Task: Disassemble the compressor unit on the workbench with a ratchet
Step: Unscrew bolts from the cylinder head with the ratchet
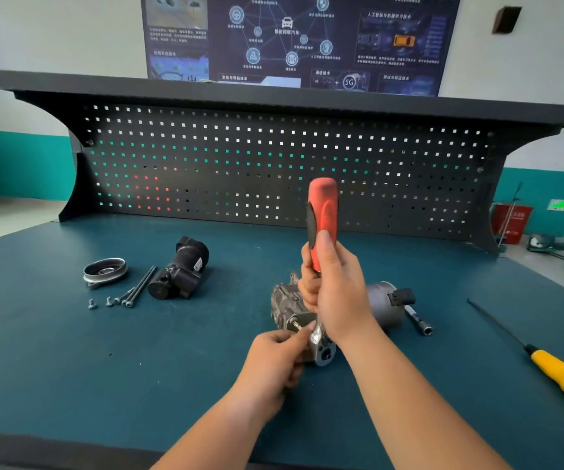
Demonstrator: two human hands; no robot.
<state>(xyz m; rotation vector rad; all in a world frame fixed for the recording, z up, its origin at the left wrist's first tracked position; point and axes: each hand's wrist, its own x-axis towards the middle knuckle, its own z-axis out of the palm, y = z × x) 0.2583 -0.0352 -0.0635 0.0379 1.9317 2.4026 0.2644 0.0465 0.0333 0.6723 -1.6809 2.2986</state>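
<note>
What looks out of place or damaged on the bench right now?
Nothing stands out. Removed bolts, the metal pulley and the black housing lie grouped at left; the yellow-handled screwdriver lies apart at right. No visible spill or damage.

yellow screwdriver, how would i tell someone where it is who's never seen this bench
Start at the teal workbench and go to its right edge, past the grey compressor unit. The yellow screwdriver lies alone there, thin black shaft pointing back toward the pegboard. It is the only yellow-handled tool; the ratchet is red.
</note>
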